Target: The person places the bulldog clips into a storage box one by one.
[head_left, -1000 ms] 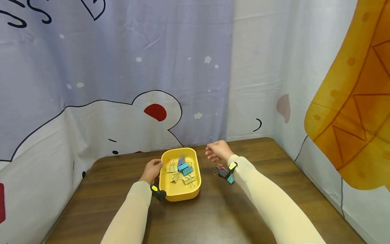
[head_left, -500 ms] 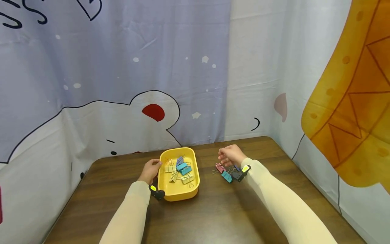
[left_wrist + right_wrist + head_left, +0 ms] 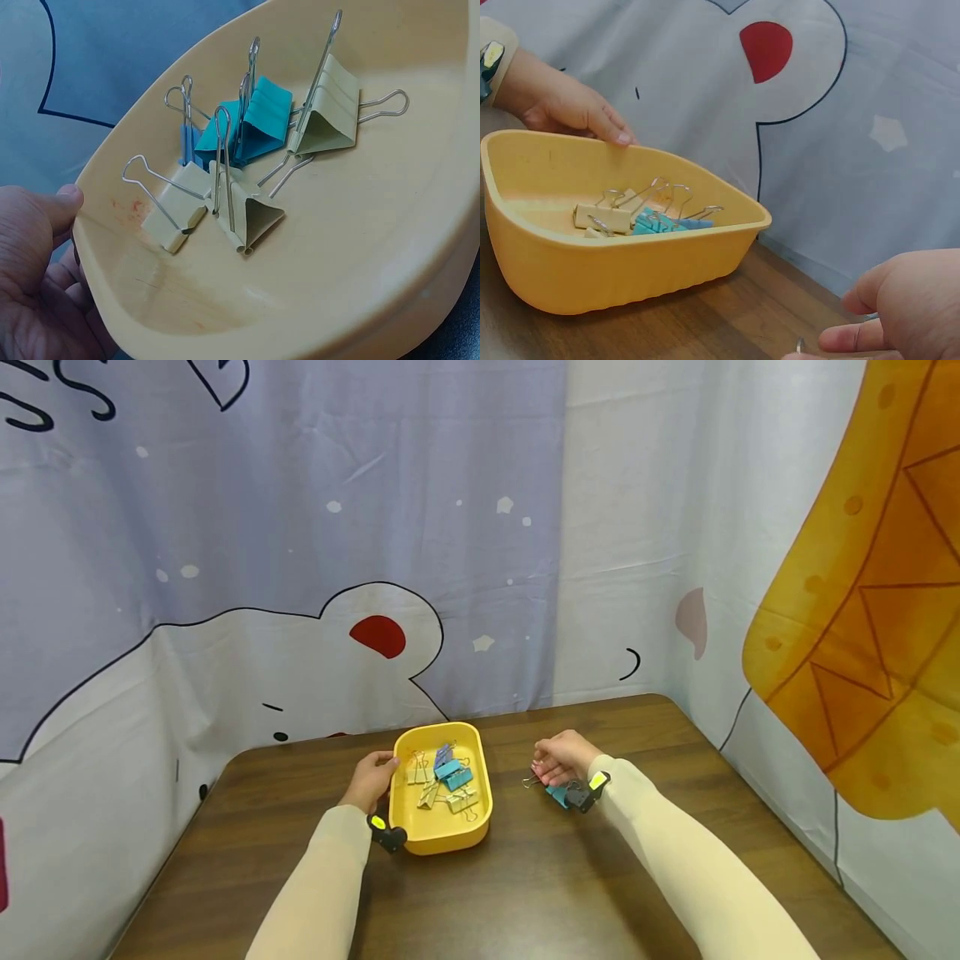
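Note:
My left hand (image 3: pixel 367 783) grips the left rim of a yellow plastic tray (image 3: pixel 442 845), thumb over the edge and fingers outside. Several binder clips lie in the tray: cream ones (image 3: pixel 328 112), teal ones (image 3: pixel 262 120) and a blue-purple one (image 3: pixel 444 755). Right of the tray, my right hand (image 3: pixel 566 753) is low over a small group of clips on the table. Its fingers are loosely bent, with a gap between thumb and forefinger in the right wrist view. Beneath it show a pink binder clip (image 3: pixel 537 770) and a teal binder clip (image 3: pixel 557 796); the hand hides the others.
The brown wooden table (image 3: pixel 480 910) carries the tray and the loose clips. Behind it hangs a printed curtain (image 3: pixel 465 552), close to the table's back edge. A black camera is strapped to each wrist.
My right hand has moved right from beside the tray, then down onto the loose clips, covering part of them. The left hand and tray stay in place; the head view shifted slightly.

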Demonstrator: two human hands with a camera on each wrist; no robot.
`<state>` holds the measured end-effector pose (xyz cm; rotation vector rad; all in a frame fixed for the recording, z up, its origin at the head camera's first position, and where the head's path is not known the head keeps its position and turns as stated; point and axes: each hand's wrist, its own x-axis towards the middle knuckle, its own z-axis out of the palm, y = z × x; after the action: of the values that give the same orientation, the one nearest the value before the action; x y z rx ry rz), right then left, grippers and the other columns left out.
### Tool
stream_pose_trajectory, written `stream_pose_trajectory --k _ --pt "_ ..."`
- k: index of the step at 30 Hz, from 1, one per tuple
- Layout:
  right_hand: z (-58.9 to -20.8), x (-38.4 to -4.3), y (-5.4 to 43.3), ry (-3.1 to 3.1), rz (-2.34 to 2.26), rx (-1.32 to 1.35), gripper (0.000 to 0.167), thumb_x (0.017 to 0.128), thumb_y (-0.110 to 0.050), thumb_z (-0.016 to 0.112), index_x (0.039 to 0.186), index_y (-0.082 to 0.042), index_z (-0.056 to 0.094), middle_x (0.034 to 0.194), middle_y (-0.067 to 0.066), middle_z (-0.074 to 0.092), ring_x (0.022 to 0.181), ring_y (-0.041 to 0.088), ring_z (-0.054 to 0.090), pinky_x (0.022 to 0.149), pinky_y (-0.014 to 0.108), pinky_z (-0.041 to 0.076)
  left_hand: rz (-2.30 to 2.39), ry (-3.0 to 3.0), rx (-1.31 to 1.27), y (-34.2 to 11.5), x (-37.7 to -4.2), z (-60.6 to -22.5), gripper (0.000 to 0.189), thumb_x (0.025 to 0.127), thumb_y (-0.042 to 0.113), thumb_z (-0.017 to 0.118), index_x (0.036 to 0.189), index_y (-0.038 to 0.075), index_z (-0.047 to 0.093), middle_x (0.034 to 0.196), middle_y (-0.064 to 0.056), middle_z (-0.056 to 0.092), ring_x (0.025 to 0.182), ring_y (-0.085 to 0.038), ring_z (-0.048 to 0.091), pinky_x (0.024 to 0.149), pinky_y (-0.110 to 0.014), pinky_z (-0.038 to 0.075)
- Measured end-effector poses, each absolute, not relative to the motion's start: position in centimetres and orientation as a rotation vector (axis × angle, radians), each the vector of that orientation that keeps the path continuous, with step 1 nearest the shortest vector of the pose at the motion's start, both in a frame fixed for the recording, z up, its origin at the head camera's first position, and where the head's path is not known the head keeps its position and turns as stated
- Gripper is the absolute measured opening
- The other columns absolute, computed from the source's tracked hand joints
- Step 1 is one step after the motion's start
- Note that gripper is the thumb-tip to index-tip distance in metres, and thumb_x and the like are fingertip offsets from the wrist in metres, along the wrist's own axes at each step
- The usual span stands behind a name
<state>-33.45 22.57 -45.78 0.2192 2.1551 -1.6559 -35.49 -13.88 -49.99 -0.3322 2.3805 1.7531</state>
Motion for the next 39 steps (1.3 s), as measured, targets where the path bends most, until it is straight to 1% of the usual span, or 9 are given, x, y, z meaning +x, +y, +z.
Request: stream_pose_trajectory --k 7,12,15,18,21,24,30,36,39 --pt "-46.8 -33.8 21.7 2.166 -1.609 0.234 0.029 0.099 -0.015 0.05 0.106 0.011 0.062 0.08 0.019 0.073 0.053 0.014 0.064 0.051 0.027 0.057 1.773 2.373 -0.326 -13.9 -35.4 -49.9 0.044 0.108 0.025 0.05 0.145 0.002 0.045 0.134 -0.024 0.055 0.109 -0.034 0.065 0.085 -0.041 0.059" --pt "-47.3 -34.0 21.1 2.167 -1.592 0.246 0.024 0.099 -0.015 0.052 0.099 0.009 0.059 0.083 0.021 0.073 0.054 0.015 0.065 0.053 0.028 0.058 1.774 2.381 -0.316 -14.1 -35.4 -50.1 0.044 0.108 0.025 0.05 0.145 0.001 0.046 0.134 -0.025 0.055 0.107 -0.033 0.065 0.083 -0.04 0.06" --pt "-47.4 -34.1 20.9 2.159 -1.584 0.251 0.024 0.099 -0.014 0.053 0.105 0.009 0.058 0.084 0.02 0.073 0.055 0.015 0.065 0.055 0.028 0.058 1.778 2.382 -0.316 -14.1 -35.5 -50.2 0.044 0.108 0.025 0.05 0.145 0.001 0.046 0.135 -0.024 0.054 0.107 -0.033 0.065 0.082 -0.039 0.06" --pt "-47.4 -34.0 20.7 2.153 -1.582 0.254 0.027 0.099 -0.012 0.054 0.113 0.012 0.056 0.085 0.02 0.073 0.056 0.015 0.065 0.056 0.029 0.059 1.777 2.372 -0.323 -14.1 -35.6 -50.3 0.044 0.108 0.025 0.05 0.146 0.002 0.045 0.137 -0.023 0.053 0.107 -0.032 0.064 0.081 -0.039 0.06" --pt "-47.5 -34.1 20.7 2.146 -1.584 0.26 0.029 0.099 -0.009 0.054 0.118 0.013 0.055 0.085 0.02 0.073 0.056 0.015 0.065 0.057 0.03 0.059 1.767 2.37 -0.33 -14.0 -35.6 -50.2 0.044 0.108 0.024 0.049 0.146 0.002 0.045 0.139 -0.022 0.052 0.109 -0.032 0.063 0.082 -0.039 0.06" --pt "-47.5 -34.4 20.7 2.148 -1.596 0.269 0.029 0.098 -0.007 0.054 0.119 0.013 0.055 0.082 0.019 0.072 0.056 0.015 0.065 0.055 0.03 0.059 1.763 2.375 -0.332 -14.0 -35.7 -50.1 0.044 0.108 0.025 0.049 0.146 0.002 0.045 0.139 -0.022 0.052 0.111 -0.034 0.063 0.083 -0.039 0.06" --pt "-47.7 -35.1 20.9 2.123 -1.635 0.292 0.024 0.099 -0.009 0.055 0.11 0.012 0.059 0.074 0.011 0.071 0.054 0.013 0.065 0.053 0.028 0.058 1.76 2.372 -0.335 -13.9 -35.7 -50.0 0.044 0.108 0.024 0.05 0.146 0.002 0.044 0.138 -0.023 0.051 0.112 -0.035 0.062 0.083 -0.04 0.06" --pt "-46.7 -35.4 21.0 2.063 -1.658 0.272 0.029 0.101 -0.012 0.053 0.117 0.011 0.061 0.076 0.007 0.072 0.058 0.013 0.067 0.056 0.027 0.058 1.767 2.362 -0.341 -14.0 -35.8 -50.1 0.044 0.108 0.024 0.05 0.146 0.002 0.044 0.138 -0.023 0.052 0.111 -0.035 0.062 0.083 -0.04 0.059" --pt "-46.1 -35.5 20.9 2.063 -1.673 0.262 0.023 0.101 -0.012 0.054 0.11 0.006 0.064 0.077 0.007 0.072 0.059 0.013 0.067 0.057 0.027 0.059 1.771 2.363 -0.335 -14.0 -35.8 -50.2 0.044 0.108 0.024 0.05 0.146 0.002 0.045 0.137 -0.023 0.052 0.111 -0.034 0.063 0.083 -0.04 0.06"
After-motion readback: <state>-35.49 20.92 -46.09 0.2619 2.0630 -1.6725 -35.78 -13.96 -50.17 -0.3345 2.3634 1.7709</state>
